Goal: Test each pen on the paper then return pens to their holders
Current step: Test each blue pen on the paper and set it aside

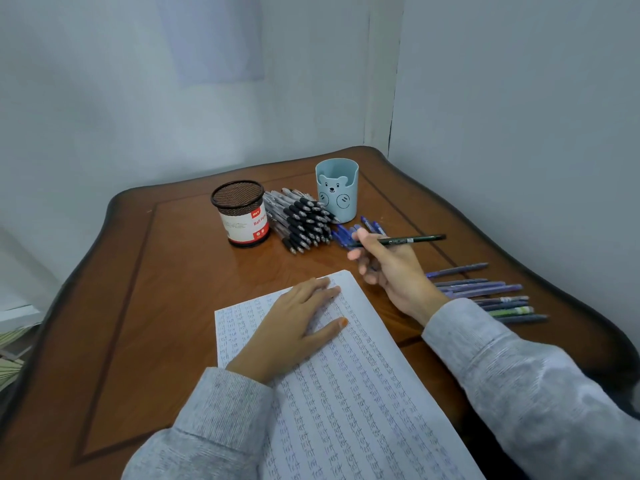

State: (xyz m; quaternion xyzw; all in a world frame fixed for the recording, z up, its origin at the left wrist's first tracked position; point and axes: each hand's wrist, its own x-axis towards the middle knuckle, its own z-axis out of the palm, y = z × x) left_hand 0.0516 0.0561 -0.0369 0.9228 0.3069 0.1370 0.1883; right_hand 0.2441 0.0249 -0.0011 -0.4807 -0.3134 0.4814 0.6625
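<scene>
A white sheet of paper (363, 393) covered in rows of small handwritten marks lies on the wooden table. My left hand (294, 327) rests flat on its upper part. Beyond the sheet's far corner my right hand (391, 268) pinches a dark green pen (408, 240) held level above the table. A black mesh holder (240, 213) and a light blue bear holder (336, 188) stand at the back. Between them lies a pile of black-grip pens (301, 220). A few blue pens (346, 233) lie just past my right hand.
Several dark blue and green pens (491, 294) lie in a row at the table's right, beside my right forearm. The brown table (156, 289) sits in a corner of grey walls. Stacked papers (14, 341) show past its left edge.
</scene>
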